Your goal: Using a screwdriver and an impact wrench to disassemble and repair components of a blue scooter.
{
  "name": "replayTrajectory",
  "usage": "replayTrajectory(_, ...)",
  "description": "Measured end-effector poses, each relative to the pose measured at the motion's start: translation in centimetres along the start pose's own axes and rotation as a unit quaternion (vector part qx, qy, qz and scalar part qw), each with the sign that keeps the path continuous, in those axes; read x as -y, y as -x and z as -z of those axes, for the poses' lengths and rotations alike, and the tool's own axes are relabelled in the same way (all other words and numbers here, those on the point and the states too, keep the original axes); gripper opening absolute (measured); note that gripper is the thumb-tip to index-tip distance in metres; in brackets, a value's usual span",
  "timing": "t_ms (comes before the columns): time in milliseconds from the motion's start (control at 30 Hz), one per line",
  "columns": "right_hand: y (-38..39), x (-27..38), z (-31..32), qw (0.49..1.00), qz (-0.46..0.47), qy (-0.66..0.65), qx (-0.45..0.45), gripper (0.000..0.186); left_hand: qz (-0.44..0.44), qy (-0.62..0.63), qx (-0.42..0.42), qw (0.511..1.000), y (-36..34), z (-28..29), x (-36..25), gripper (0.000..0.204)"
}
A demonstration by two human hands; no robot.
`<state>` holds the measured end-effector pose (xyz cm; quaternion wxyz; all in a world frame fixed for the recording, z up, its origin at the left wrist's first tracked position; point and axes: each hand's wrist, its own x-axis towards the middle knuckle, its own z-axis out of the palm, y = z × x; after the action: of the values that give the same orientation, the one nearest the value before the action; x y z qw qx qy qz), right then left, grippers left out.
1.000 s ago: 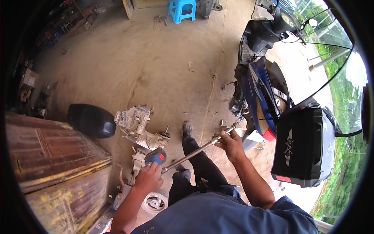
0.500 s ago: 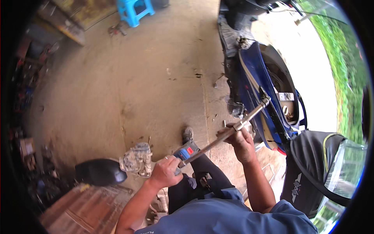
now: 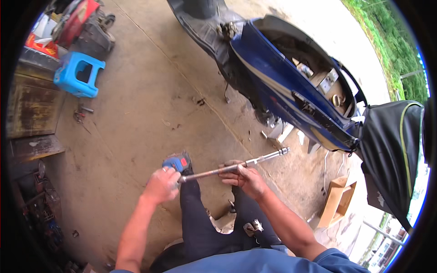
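My left hand (image 3: pixel 163 185) is closed on a blue cordless power tool (image 3: pixel 175 163) with a red patch, low in the middle of the view. A long steel bar (image 3: pixel 268 157) extends rightward from the tool, with fittings along its far end. My right hand (image 3: pixel 243 179) grips the bar around its middle, fingers curled around and under it. Beyond the bar, at upper right, stands a blue scooter (image 3: pixel 268 68) with its seat off and the storage bay exposed.
A blue plastic stool (image 3: pixel 81 59) and a red machine (image 3: pixel 79 22) are at upper left, beside weathered wooden furniture (image 3: pixel 34 104). Tools and parts (image 3: pixel 41 200) lie along the left. A black covered box (image 3: pixel 384 145) is at right, above a cardboard box (image 3: pixel 325 214) on the floor.
My view has turned toward the scooter. Both hands and the bar have swung lower, and the bar lies flatter, pointing rightward. The stool now appears at the left.
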<state>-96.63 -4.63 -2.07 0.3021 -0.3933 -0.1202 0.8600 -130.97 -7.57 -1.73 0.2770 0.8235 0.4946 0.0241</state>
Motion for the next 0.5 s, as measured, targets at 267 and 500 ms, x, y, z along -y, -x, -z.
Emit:
replayTrajectory(267,-16.1,-8.7,14.9,0.985,0.040,-0.078,-0.146,0.043,-0.005,0.043,0.069,0.997,-13.9,-17.6,13.8,0.034)
replayTrajectory(500,-25.6,-10.2,27.1,0.991,0.036,-0.068,-0.110,0.041,0.064,-0.005,0.143,0.988,-21.3,-28.7,17.3,0.045)
